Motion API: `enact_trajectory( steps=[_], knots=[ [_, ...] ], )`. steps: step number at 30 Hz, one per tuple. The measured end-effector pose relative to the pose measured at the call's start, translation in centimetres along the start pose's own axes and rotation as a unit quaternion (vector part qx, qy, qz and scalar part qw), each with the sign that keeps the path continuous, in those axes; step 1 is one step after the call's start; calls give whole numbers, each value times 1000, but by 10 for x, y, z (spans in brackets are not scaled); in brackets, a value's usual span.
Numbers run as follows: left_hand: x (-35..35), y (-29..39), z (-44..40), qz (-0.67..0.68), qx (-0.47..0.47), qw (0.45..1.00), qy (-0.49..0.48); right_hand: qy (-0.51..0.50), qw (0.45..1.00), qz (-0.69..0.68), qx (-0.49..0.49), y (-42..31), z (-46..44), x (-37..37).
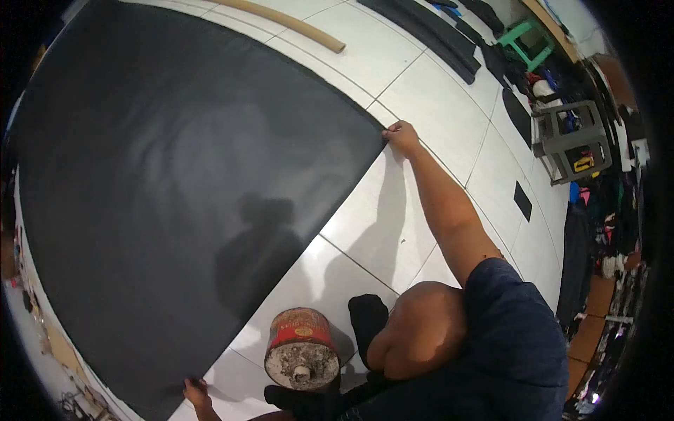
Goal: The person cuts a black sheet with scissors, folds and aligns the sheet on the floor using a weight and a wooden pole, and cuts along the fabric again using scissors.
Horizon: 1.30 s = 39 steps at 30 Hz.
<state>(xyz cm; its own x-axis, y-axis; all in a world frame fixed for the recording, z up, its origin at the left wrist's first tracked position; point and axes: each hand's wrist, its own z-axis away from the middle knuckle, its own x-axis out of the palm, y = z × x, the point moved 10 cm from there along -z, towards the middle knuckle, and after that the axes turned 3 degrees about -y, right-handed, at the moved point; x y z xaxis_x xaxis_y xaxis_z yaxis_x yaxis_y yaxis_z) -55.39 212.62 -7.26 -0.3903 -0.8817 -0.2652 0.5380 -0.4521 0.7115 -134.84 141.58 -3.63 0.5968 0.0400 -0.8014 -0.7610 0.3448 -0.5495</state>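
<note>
A large sheet of black leather-like material (175, 161) lies spread over the floor. At its far right corner, my right hand (401, 137) is closed, pinching the edge between thumb and fingers. Lower down, at the near corner of the same sheet, my left hand (198, 391) is closed on the edge, its fingertips partly lost against the black. Between my left hand and my knee stands a grimy round can (302, 349) with a red label and a small spout on top. It sits just beside the sheet's near edge.
White floor tiles (428, 91) surround the sheet. A cardboard tube (288, 24) and a black roll (435, 38) lie beyond it. Green (526, 45) and grey (574, 137) plastic stools stand at the right, near piled goods. A small black piece (523, 201) lies on the tiles.
</note>
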Motion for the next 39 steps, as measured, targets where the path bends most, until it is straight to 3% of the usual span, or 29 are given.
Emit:
enact_trajectory(
  steps=[1,3,4,5,6,7,9,11,12,14,15,20,23,28,30,31,33,35,36,39],
  knots=[
    [-7,-5,-5,2,0,999,35,-2,1000,-22,-1,5,-3,0],
    [-13,-13,-18,33,-16,999,-10,-15,997,-77,8,21,-9,9],
    [1,2,-18,-180,116,960,-183,-5,999,-45,27,17,0,5],
    [-4,-7,-15,-14,10,997,-72,34,999,-15,13,15,5,-5],
    [6,1,-1,9,-1,1000,-27,70,997,26,12,8,14,-10],
    [5,5,8,34,-7,999,15,102,989,95,-42,-12,25,-16],
    [-3,-3,-5,-22,-15,999,-38,147,944,169,-244,-95,89,-12],
    [-4,-5,-2,-25,-23,999,-9,9,880,232,-415,-162,173,44],
    [-4,-2,1,-31,-24,999,20,-56,849,176,-494,-180,218,71],
    [1,1,4,-3,-11,999,37,-177,816,189,-517,-199,299,121],
    [-2,2,7,17,3,999,52,-164,786,210,-558,-204,330,137],
    [-4,-7,3,26,7,999,22,-208,807,223,-506,-190,342,172],
    [-4,-10,11,77,-32,997,-4,-259,777,255,-514,-201,354,167],
    [-82,-8,-19,233,-13,964,125,-386,745,304,-451,-201,351,173],
    [-133,-9,-41,301,13,937,177,-395,700,309,-508,-198,345,181],
    [-150,-15,-54,304,17,936,175,-418,708,322,-470,-207,349,179],
    [-176,-11,-61,318,26,930,181,-409,664,325,-534,-207,344,183],
    [-195,13,-68,312,109,926,184,-417,667,331,-521,-212,341,186],
    [-201,18,-74,322,108,922,186,-428,654,357,-511,-211,339,188],
    [-265,56,-91,290,231,887,275,-453,645,379,-485,-209,338,194]
  ],
)
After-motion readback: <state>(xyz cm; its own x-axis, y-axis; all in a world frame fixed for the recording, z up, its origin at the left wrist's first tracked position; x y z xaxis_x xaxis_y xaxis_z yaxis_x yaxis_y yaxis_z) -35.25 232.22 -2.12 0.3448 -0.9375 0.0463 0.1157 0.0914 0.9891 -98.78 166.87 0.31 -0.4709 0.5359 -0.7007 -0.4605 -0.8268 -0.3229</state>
